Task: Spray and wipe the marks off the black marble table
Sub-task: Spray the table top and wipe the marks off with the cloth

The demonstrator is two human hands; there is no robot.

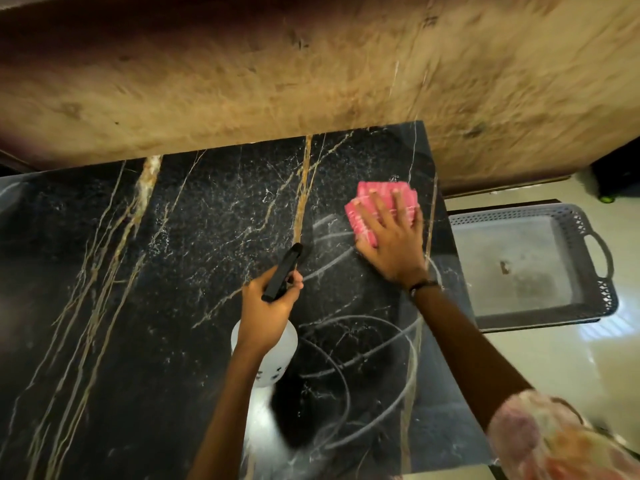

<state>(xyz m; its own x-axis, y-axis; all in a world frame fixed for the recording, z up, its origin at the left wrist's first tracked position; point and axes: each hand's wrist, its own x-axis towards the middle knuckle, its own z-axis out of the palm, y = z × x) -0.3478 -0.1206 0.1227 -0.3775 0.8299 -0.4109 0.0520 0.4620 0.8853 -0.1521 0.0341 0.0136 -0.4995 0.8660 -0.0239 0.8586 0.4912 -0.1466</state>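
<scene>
On the black marble table (180, 258), near its far right corner, a folded pink cloth (372, 206) is pressed flat under the right hand (393, 237). The fingers (381, 206) are spread wide and laid open across the cloth, palm down, so that the cloth is held against the stone rather than gripped. A dark band (422, 285) is worn at the right wrist, and a pale patterned sleeve (554, 441) is seen at the lower right edge.

A spray bottle (273, 355) is held in the left hand (268, 311), above the table and nearer than the cloth. The hand is closed around the neck of the bottle, with the white body showing below the palm and the black spray head (282, 271) pointing up and away toward the cloth. Whether the trigger is pulled cannot be told.

Pale looping marks (363, 348) are drawn over the right part of the tabletop, from just beside the cloth down toward the near edge. The stone is crossed by gold and white veins.

Beside the table on the right, a grey basket (602, 306) with a perforated rim is set on the light floor (554, 358). A brown textured wall (277, 71) is seen behind the table.
</scene>
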